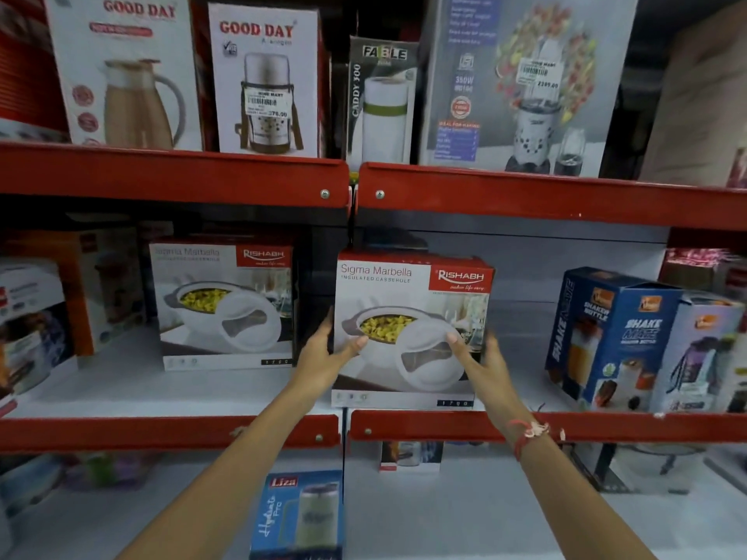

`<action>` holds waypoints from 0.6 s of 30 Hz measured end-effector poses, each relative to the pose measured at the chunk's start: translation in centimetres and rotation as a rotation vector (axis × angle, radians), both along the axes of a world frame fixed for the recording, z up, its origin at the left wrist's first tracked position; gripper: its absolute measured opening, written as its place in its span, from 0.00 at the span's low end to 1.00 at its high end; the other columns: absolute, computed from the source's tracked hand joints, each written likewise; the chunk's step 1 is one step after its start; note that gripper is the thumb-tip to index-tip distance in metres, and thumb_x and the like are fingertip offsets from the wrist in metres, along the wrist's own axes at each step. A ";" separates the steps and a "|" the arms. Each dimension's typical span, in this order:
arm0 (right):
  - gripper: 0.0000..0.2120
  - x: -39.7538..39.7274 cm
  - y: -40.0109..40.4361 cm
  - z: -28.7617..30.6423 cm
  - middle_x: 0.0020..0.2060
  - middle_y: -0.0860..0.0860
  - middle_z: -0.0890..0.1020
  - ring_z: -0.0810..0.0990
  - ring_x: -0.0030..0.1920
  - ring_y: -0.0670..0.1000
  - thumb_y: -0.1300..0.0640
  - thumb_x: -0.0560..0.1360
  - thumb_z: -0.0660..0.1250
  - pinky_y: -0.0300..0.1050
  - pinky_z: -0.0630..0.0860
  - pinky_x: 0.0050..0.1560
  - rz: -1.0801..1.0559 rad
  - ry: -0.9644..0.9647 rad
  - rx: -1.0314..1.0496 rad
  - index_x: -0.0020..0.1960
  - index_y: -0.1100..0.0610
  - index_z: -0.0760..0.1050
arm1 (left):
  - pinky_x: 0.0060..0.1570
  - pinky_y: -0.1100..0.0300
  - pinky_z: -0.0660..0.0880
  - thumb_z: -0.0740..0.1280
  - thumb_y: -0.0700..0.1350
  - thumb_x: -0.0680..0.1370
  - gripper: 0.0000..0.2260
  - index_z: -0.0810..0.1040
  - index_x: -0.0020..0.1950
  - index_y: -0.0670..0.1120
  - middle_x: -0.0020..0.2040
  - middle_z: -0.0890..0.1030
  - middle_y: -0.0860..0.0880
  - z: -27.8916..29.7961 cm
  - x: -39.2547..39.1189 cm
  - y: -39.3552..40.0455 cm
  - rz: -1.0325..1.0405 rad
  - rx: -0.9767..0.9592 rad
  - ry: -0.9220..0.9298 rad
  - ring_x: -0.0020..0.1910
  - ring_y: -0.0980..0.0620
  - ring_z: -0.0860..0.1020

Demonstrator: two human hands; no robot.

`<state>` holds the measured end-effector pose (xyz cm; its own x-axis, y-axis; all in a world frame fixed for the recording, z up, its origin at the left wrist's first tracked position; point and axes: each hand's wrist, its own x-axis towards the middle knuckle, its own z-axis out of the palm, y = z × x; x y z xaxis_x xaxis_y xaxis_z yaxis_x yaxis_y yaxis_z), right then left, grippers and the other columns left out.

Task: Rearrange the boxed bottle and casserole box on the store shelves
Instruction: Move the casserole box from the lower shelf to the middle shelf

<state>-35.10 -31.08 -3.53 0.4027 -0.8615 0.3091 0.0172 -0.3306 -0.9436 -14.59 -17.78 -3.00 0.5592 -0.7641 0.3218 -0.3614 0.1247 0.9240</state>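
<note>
A white and red casserole box marked Sigma Marbella stands at the front of the middle shelf, near its centre. My left hand grips its left edge and my right hand grips its right edge, thumbs on the front face. A second identical casserole box stands further back to the left. A blue boxed bottle marked Liza stands on the lower shelf below my arms. A grey boxed bottle marked Fable stands on the top shelf.
Blue shaker bottle boxes crowd the middle shelf at right. Flask boxes and a blender box fill the top shelf. More boxes stand at the far left of the middle shelf. Red shelf rails run across the front.
</note>
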 end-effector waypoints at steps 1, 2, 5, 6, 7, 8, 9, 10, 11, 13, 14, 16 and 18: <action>0.32 0.1 0.1 -0.1 0.65 0.48 0.76 0.75 0.67 0.53 0.44 0.75 0.68 0.54 0.73 0.68 0.005 -0.004 -0.018 0.75 0.51 0.62 | 0.67 0.43 0.71 0.72 0.59 0.68 0.36 0.65 0.73 0.51 0.67 0.76 0.48 -0.1 -0.1 0.0 -0.009 -0.023 -0.007 0.67 0.47 0.73; 0.30 0.3 0.4 -0.1 0.64 0.49 0.77 0.76 0.66 0.53 0.46 0.76 0.68 0.53 0.74 0.67 0.006 -0.015 -0.034 0.74 0.52 0.64 | 0.66 0.43 0.72 0.71 0.55 0.70 0.32 0.66 0.72 0.51 0.66 0.77 0.48 -0.2 0.0 0.0 -0.007 -0.041 -0.011 0.65 0.47 0.75; 0.30 0.1 1.1 0.5 0.62 0.47 0.79 0.78 0.63 0.50 0.45 0.74 0.68 0.53 0.75 0.66 0.000 -0.054 -0.086 0.73 0.52 0.66 | 0.61 0.53 0.77 0.70 0.46 0.75 0.26 0.68 0.72 0.49 0.59 0.80 0.53 0.4 -0.3 0.9 0.002 -0.094 -0.029 0.59 0.56 0.79; 0.31 -0.1 1.4 0.8 0.61 0.44 0.80 0.79 0.62 0.47 0.44 0.73 0.68 0.51 0.75 0.65 -0.001 -0.058 -0.100 0.73 0.50 0.67 | 0.59 0.57 0.78 0.69 0.45 0.75 0.25 0.68 0.72 0.48 0.57 0.81 0.57 0.8 -0.4 1.3 -0.002 -0.114 -0.039 0.56 0.61 0.80; 0.31 -0.3 1.8 1.3 0.59 0.40 0.80 0.79 0.60 0.42 0.43 0.72 0.68 0.49 0.75 0.64 0.001 -0.062 -0.114 0.73 0.49 0.67 | 0.58 0.58 0.79 0.69 0.45 0.75 0.26 0.67 0.72 0.48 0.56 0.80 0.59 1.2 -0.5 1.9 0.000 -0.128 -0.054 0.54 0.63 0.80; 0.30 -0.6 2.2 1.6 0.58 0.36 0.80 0.79 0.58 0.36 0.43 0.72 0.68 0.46 0.75 0.63 0.003 -0.064 -0.133 0.73 0.48 0.67 | 0.58 0.58 0.79 0.69 0.45 0.75 0.26 0.67 0.72 0.48 0.56 0.80 0.59 1.5 -0.7 2.6 0.003 -0.142 -0.066 0.54 0.64 0.80; 0.29 -0.8 2.7 2.1 0.56 0.34 0.80 0.78 0.55 0.31 0.45 0.73 0.68 0.45 0.74 0.63 0.002 -0.065 -0.151 0.73 0.47 0.67 | 0.58 0.59 0.79 0.69 0.45 0.75 0.27 0.66 0.73 0.48 0.57 0.81 0.58 1.9 -1.0 3.3 0.000 -0.155 -0.075 0.54 0.64 0.80; 0.28 -1.0 3.2 2.5 0.56 0.32 0.79 0.78 0.54 0.29 0.45 0.74 0.68 0.43 0.74 0.62 0.000 -0.068 -0.166 0.73 0.47 0.67 | 0.56 0.63 0.79 0.68 0.44 0.75 0.26 0.66 0.73 0.48 0.58 0.81 0.57 2.2 -1.2 4.2 -0.005 -0.165 -0.081 0.54 0.65 0.80; 0.28 -1.4 3.8 2.8 0.57 0.32 0.79 0.77 0.54 0.29 0.46 0.74 0.68 0.42 0.75 0.61 0.001 -0.069 -0.175 0.73 0.47 0.67 | 0.52 0.68 0.78 0.68 0.44 0.76 0.26 0.66 0.73 0.48 0.58 0.81 0.56 2.5 -1.6 5.1 -0.012 -0.173 -0.091 0.53 0.66 0.80; 0.27 -2.3 5.3 3.5 0.60 0.35 0.80 0.76 0.57 0.31 0.47 0.75 0.68 0.38 0.75 0.59 0.014 -0.053 -0.191 0.73 0.46 0.68 | 0.48 0.73 0.77 0.68 0.47 0.75 0.24 0.69 0.71 0.49 0.57 0.82 0.56 3.2 -2.3 7.2 -0.011 -0.173 -0.106 0.52 0.67 0.80; 0.27 -2.8 6.2 3.8 0.60 0.37 0.80 0.76 0.59 0.33 0.46 0.75 0.68 0.39 0.74 0.60 0.025 -0.039 -0.195 0.73 0.44 0.68 | 0.48 0.72 0.78 0.69 0.49 0.74 0.24 0.71 0.69 0.50 0.56 0.82 0.57 3.4 -2.6 8.3 -0.012 -0.174 -0.116 0.52 0.65 0.81; 0.28 -3.8 7.9 4.1 0.62 0.37 0.81 0.77 0.63 0.39 0.45 0.74 0.69 0.44 0.73 0.65 0.050 -0.017 -0.198 0.73 0.42 0.68 | 0.48 0.70 0.79 0.69 0.51 0.72 0.24 0.73 0.67 0.51 0.56 0.83 0.57 3.9 -2.9 10.5 -0.015 -0.178 -0.125 0.53 0.61 0.82; 0.30 -4.6 9.7 4.4 0.63 0.37 0.80 0.77 0.65 0.41 0.43 0.72 0.69 0.47 0.72 0.67 0.071 -0.014 -0.197 0.73 0.40 0.67 | 0.47 0.71 0.79 0.70 0.51 0.71 0.23 0.74 0.67 0.53 0.56 0.84 0.57 4.2 -3.0 12.6 -0.026 -0.182 -0.127 0.53 0.62 0.82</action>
<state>-39.73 -21.40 0.88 0.4548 -0.7537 0.4745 0.0594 -0.5059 -0.8605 -17.59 -5.22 1.23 0.4861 -0.7008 0.5221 -0.4674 0.2963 0.8329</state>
